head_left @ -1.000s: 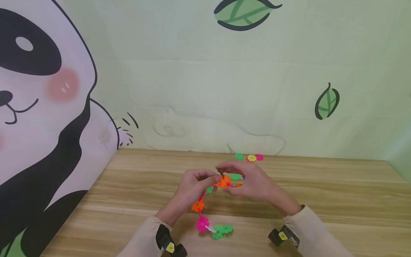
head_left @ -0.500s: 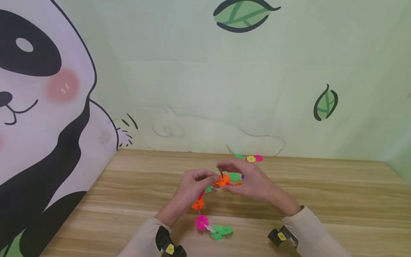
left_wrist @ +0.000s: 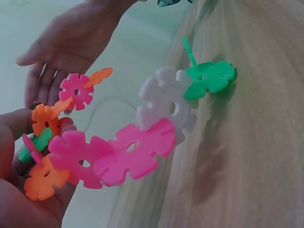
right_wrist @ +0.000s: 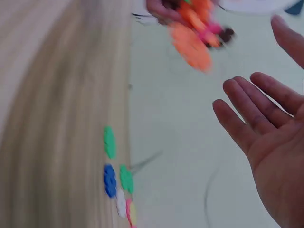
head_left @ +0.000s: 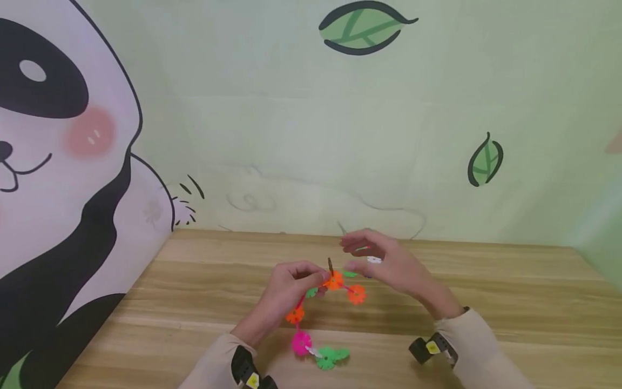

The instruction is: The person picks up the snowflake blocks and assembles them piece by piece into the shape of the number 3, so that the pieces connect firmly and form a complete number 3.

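Note:
My left hand (head_left: 296, 283) pinches a chain of flower-shaped interlocking discs at an orange disc (head_left: 334, 280). A brown disc (head_left: 330, 265) stands edge-up on that orange one. Another orange disc (head_left: 357, 294) sticks out to the right, joined by a pink disc (left_wrist: 77, 91). From the left hand the chain runs down through a green disc, an orange disc (head_left: 295, 314), a pink disc (head_left: 302, 343) and a white disc (left_wrist: 166, 97) to green discs (head_left: 326, 357) at its lower end. My right hand (head_left: 391, 265) is apart from the chain, fingers extended, holding nothing.
Loose discs lie on the wooden table (head_left: 486, 302) behind the right hand: green (right_wrist: 109, 141), blue (right_wrist: 110, 180), white (right_wrist: 121, 203) and others partly hidden. A printed wall with a panda (head_left: 112, 237) rises at the table's back edge.
My right hand has let go of the chain and drawn away to the right, its fingers spreading. The brown disc stays on the orange one. My left hand keeps its pinch.

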### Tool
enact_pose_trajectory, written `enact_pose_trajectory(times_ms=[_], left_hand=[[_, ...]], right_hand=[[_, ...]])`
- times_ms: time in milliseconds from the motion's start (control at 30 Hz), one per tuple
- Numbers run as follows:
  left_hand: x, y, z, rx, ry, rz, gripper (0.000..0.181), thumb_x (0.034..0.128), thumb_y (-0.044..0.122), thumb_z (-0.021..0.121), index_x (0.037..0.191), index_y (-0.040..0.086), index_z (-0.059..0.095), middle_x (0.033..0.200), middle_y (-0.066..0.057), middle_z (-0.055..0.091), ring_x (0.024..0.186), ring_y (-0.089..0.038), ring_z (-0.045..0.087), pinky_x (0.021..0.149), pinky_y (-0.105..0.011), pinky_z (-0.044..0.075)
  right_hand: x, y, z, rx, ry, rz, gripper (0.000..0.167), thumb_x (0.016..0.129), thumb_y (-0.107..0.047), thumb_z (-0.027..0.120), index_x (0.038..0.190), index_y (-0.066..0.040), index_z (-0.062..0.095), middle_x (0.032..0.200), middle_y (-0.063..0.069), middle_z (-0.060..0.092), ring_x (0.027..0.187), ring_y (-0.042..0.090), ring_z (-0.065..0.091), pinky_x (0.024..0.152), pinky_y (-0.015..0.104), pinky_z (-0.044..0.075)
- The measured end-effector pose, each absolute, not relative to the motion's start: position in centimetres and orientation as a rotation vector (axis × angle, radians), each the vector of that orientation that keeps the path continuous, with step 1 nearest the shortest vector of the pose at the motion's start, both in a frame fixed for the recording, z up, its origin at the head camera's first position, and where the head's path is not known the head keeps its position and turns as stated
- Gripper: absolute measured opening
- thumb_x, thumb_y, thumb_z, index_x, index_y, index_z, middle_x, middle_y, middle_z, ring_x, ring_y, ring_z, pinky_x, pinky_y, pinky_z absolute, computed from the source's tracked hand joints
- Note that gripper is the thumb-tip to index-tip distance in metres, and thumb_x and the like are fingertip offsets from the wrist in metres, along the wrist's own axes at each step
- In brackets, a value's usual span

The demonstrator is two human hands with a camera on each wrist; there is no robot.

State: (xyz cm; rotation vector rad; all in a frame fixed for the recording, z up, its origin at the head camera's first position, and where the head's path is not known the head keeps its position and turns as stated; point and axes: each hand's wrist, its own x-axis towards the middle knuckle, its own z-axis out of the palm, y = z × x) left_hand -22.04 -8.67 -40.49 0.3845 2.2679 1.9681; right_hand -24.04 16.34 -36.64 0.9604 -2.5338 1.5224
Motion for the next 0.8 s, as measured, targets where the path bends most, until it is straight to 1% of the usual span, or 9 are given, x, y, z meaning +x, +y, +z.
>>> enact_pose_trajectory(times_ms=[133,200,233,367,467,567,600,667,800], left_hand=[[-22.1,-8.6,-40.4,0.394,2.266,1.938,0.019,0.0980,0.025,0.077,0.102,0.008,0.082,0.086,-0.004,0.077,0.071,-0.014,0.058,0.062,-0.023,0.046],[-22.1,-8.6,-40.4,0.397,2.254,1.928,0.019,0.0976,0.025,0.078,0.102,0.007,0.082,0.085,-0.004,0.077,0.068,-0.014,0.055,0.057,-0.023,0.043],[-22.1,-8.6,-40.4,0.400,2.249,1.924,0.019,0.0977,0.025,0.078,0.102,0.007,0.082,0.085,-0.004,0.077,0.069,-0.014,0.056,0.057,-0.022,0.044],[-22.0,-8.7,-40.5,0.430,2.221,1.913,0.018,0.0970,0.021,0.078,0.102,0.005,0.082,0.084,-0.005,0.077,0.059,-0.015,0.051,0.045,-0.019,0.034],[-21.9,-8.7,-40.6,0.461,2.208,1.902,0.017,0.0971,0.020,0.078,0.102,0.004,0.082,0.085,-0.005,0.078,0.061,-0.016,0.056,0.050,-0.020,0.038],[-21.8,-8.6,-40.6,0.480,2.197,1.902,0.018,0.0974,0.021,0.078,0.102,0.003,0.082,0.087,-0.005,0.078,0.072,-0.018,0.066,0.063,-0.022,0.048],[-21.8,-8.6,-40.6,0.478,2.192,1.901,0.018,0.0972,0.021,0.079,0.102,0.004,0.082,0.087,-0.005,0.078,0.071,-0.019,0.066,0.062,-0.022,0.048],[-21.8,-8.6,-40.6,0.474,2.179,1.905,0.019,0.0968,0.021,0.079,0.102,0.003,0.082,0.088,-0.005,0.078,0.077,-0.018,0.069,0.066,-0.022,0.049],[-21.8,-8.6,-40.5,0.474,2.168,1.895,0.021,0.0966,0.022,0.079,0.103,0.003,0.081,0.094,-0.004,0.079,0.075,-0.013,0.063,0.058,-0.021,0.041]], right_hand=[[-25.6,18.8,-36.6,0.686,-2.495,1.469,0.032,0.104,-0.023,0.072,0.131,-0.005,0.068,0.126,0.009,0.073,0.112,0.029,0.070,0.093,0.029,0.060],[-26.7,19.8,-36.8,0.562,-2.514,1.388,0.030,0.105,-0.023,0.070,0.127,-0.002,0.070,0.122,0.012,0.074,0.108,0.028,0.070,0.089,0.028,0.060],[-27.2,20.3,-37.0,0.505,-2.537,1.352,0.030,0.106,-0.023,0.070,0.126,-0.001,0.070,0.121,0.013,0.074,0.108,0.029,0.069,0.088,0.030,0.060],[-29.4,21.7,-38.1,0.376,-2.649,1.237,0.029,0.106,-0.018,0.068,0.125,0.005,0.069,0.119,0.018,0.073,0.111,0.036,0.067,0.092,0.044,0.060],[-30.8,22.3,-39.3,0.345,-2.721,1.177,0.026,0.105,-0.010,0.066,0.123,0.008,0.069,0.118,0.022,0.072,0.112,0.040,0.066,0.097,0.052,0.058],[-32.0,22.6,-40.2,0.339,-2.782,1.132,0.025,0.103,-0.004,0.065,0.123,0.011,0.069,0.118,0.025,0.071,0.112,0.042,0.066,0.099,0.055,0.057],[-32.4,22.6,-40.5,0.336,-2.807,1.111,0.025,0.102,-0.003,0.064,0.123,0.011,0.069,0.119,0.025,0.071,0.113,0.042,0.065,0.099,0.055,0.056],[-32.9,22.7,-40.9,0.333,-2.860,1.070,0.026,0.101,-0.001,0.063,0.124,0.010,0.069,0.119,0.026,0.071,0.113,0.042,0.065,0.099,0.055,0.057],[-33.5,22.7,-41.5,0.369,-2.937,0.981,0.027,0.097,0.001,0.066,0.122,0.010,0.071,0.120,0.025,0.071,0.113,0.041,0.066,0.099,0.055,0.057]])
